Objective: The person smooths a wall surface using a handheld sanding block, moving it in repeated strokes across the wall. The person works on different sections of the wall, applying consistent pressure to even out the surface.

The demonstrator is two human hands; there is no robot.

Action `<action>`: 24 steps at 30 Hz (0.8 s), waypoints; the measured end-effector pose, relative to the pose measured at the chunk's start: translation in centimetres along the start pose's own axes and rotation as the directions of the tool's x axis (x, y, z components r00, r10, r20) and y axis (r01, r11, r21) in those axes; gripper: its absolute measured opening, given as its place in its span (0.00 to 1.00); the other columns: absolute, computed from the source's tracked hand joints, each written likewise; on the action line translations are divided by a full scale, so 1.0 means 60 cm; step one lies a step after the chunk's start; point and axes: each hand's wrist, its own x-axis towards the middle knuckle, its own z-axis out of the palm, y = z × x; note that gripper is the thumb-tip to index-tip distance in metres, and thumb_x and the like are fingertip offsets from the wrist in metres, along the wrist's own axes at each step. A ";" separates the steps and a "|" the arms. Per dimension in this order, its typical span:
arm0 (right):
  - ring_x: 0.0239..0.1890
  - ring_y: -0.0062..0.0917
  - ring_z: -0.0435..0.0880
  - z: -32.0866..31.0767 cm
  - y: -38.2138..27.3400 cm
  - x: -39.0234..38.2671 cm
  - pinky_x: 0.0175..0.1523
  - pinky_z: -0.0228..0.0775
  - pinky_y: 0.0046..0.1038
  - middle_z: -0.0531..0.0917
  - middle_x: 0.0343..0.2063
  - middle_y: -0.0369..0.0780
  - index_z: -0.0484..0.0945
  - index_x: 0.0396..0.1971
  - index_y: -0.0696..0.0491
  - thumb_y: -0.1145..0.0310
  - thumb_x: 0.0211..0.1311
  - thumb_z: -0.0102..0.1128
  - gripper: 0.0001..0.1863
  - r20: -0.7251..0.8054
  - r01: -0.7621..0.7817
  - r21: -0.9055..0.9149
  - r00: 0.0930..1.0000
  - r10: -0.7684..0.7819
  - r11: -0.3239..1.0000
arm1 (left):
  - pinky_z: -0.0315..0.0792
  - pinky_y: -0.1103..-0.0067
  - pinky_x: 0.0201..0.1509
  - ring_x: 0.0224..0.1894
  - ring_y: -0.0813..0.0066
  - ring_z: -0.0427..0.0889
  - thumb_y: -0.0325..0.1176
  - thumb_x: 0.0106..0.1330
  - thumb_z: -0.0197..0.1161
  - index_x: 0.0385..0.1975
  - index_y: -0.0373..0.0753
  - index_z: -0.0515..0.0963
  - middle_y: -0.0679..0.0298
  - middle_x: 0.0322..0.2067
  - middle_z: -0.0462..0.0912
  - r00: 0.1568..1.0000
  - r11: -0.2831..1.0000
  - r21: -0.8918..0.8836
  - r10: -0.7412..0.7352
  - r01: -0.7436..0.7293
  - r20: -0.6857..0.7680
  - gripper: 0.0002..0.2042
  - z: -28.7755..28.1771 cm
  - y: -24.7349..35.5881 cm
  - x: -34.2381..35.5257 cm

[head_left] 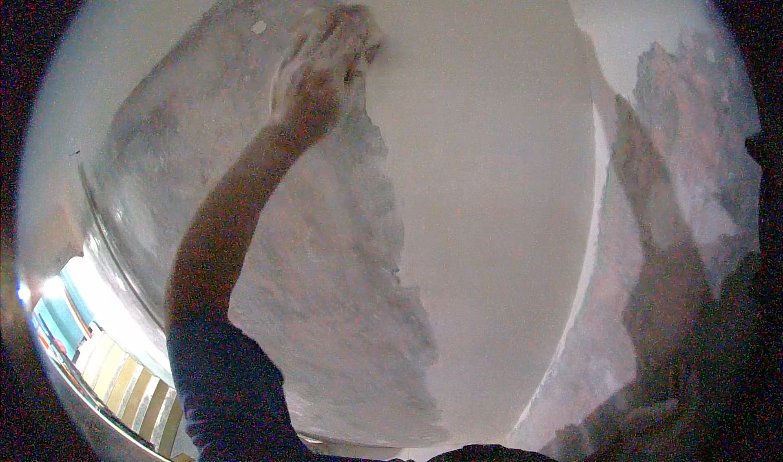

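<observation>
My left hand [322, 75] is raised against a pale wall [489, 201], at the upper right border of a large rough grey patch [326, 299]. Motion smears its fingers, so whether they hold anything cannot be made out. Whitish streaks run along the hand's left side. From the lower left rises my bare left forearm [224, 217], with a dark blue sleeve [228, 389] at the upper arm. The patch has an uneven, blotchy surface and a ragged right border. A small light spot [259, 27] shows in it, left of the hand. My right hand is out of view.
A white corner line [591, 242] separates this wall from another surface at the right, which has blotchy grey-pink patches [685, 111]. A long dark shadow [652, 217] falls there. At the lower left are a bright opening [122, 299] and pale striped slats [130, 389].
</observation>
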 end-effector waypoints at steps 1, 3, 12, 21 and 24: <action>0.27 0.40 0.76 0.000 0.000 -0.002 0.33 0.73 0.41 0.81 0.35 0.55 0.69 0.62 0.55 0.66 0.71 0.56 0.22 -0.013 0.011 -0.005 1.000 -0.011 1.000 | 0.55 0.56 0.78 0.73 0.59 0.67 0.38 0.72 0.59 0.61 0.55 0.80 0.65 0.67 0.75 0.999 0.999 0.012 0.039 -0.039 0.034 0.18 -0.001 -0.001 -0.018; 0.24 0.40 0.76 0.000 0.008 -0.009 0.31 0.73 0.41 0.81 0.34 0.56 0.69 0.61 0.55 0.65 0.71 0.56 0.22 -0.033 0.033 -0.014 0.999 -0.033 0.999 | 0.55 0.56 0.79 0.73 0.60 0.68 0.37 0.71 0.60 0.60 0.55 0.80 0.66 0.67 0.76 0.998 0.997 0.051 0.059 -0.059 0.012 0.18 0.006 -0.027 -0.015; 0.13 0.39 0.78 0.040 0.022 0.023 0.20 0.77 0.41 0.82 0.26 0.58 0.69 0.60 0.54 0.63 0.71 0.58 0.21 -0.217 0.336 -0.027 0.917 -0.333 0.942 | 0.55 0.58 0.77 0.74 0.50 0.63 0.46 0.80 0.48 0.69 0.49 0.73 0.55 0.69 0.71 0.972 0.988 0.028 -0.147 0.154 -0.182 0.22 0.048 -0.116 0.164; 0.28 0.39 0.85 0.014 -0.047 0.043 0.29 0.81 0.35 0.84 0.33 0.54 0.73 0.52 0.67 0.64 0.78 0.48 0.19 0.044 0.001 -0.108 0.999 0.004 0.994 | 0.54 0.56 0.77 0.74 0.50 0.63 0.46 0.79 0.50 0.68 0.46 0.73 0.55 0.69 0.72 0.970 0.979 0.144 -0.113 0.146 -0.215 0.22 0.043 -0.151 0.158; 0.32 0.39 0.87 -0.022 -0.027 0.043 0.31 0.83 0.34 0.85 0.34 0.53 0.73 0.53 0.67 0.64 0.79 0.46 0.19 0.232 0.033 -0.101 0.973 -0.009 0.994 | 0.53 0.55 0.77 0.74 0.49 0.63 0.46 0.79 0.50 0.67 0.45 0.74 0.55 0.69 0.72 0.930 0.955 0.159 -0.192 0.251 -0.313 0.22 0.056 -0.151 0.189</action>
